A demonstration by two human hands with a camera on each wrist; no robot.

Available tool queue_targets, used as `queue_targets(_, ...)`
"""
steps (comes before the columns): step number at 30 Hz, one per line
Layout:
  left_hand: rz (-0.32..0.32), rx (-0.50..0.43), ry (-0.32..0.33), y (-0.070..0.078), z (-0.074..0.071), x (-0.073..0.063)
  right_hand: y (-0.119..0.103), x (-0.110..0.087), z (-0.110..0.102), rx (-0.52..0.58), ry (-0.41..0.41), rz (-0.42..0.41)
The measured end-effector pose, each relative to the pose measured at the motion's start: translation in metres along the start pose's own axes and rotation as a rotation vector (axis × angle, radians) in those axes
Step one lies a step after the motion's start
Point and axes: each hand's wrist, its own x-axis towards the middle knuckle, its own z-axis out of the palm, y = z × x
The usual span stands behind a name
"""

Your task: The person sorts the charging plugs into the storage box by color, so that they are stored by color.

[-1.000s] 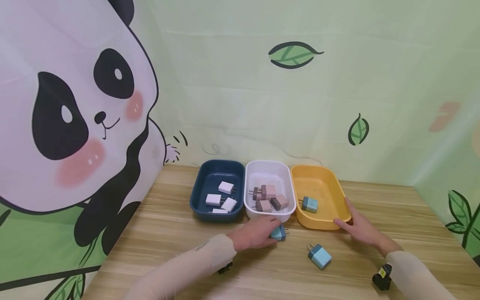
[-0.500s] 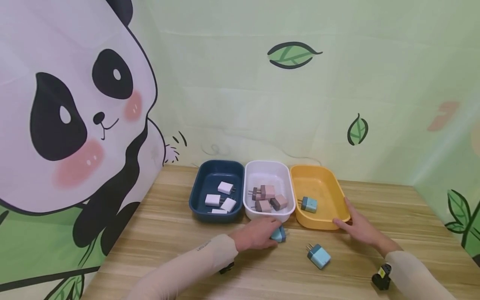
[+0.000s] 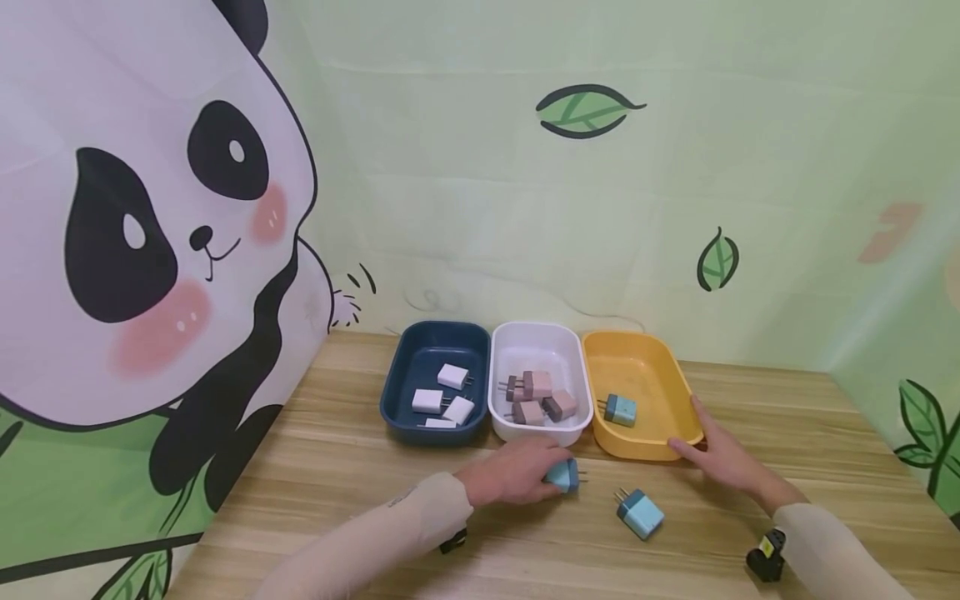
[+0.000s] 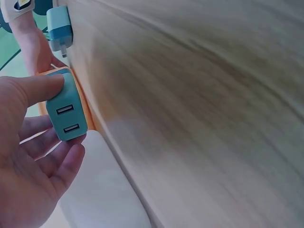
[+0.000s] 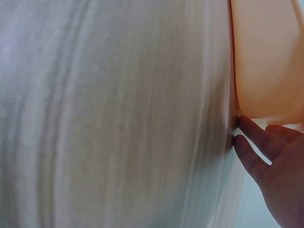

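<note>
My left hand point(image 3: 513, 471) pinches a two-tone blue USB charger point(image 3: 564, 476) between thumb and fingers, just in front of the white tray point(image 3: 540, 431). Its two USB ports face the camera in the left wrist view, where the thumb lies across the top of the charger point(image 4: 68, 107). My right hand point(image 3: 723, 458) touches the front right corner of the yellow tray point(image 3: 652, 371); in the right wrist view its fingers point(image 5: 251, 154) are fairly straight against the tray's side. One blue charger point(image 3: 621, 410) lies inside the yellow tray, another blue charger point(image 3: 640, 513) on the table before it.
A navy tray point(image 3: 435, 435) with several white chargers point(image 3: 428, 401) stands left of the white tray, which holds several pink chargers point(image 3: 537, 384). The three trays form a row on the wooden table point(image 3: 330, 417), near a panda-printed backdrop point(image 3: 480, 208).
My left hand has shifted slightly right with the blue charger, whose prongs now point more squarely to the right. The right hand and the trays stay where they were.
</note>
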Motion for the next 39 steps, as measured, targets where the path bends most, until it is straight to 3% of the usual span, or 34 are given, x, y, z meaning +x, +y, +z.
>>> queue_targets(10,0.008,-0.059,0.020,0.004,-0.010,-0.001,0.001,0.001,0.001,-0.003,0.004,-0.008)
queue_targets(21,0.000,-0.152,0.043,0.010,-0.022,0.008,0.005,0.002,0.001,-0.007,0.001,0.007)
queue_targets(39,-0.034,-0.146,0.117,0.016,-0.043,0.027,0.002,0.001,0.002,-0.004,0.005,0.017)
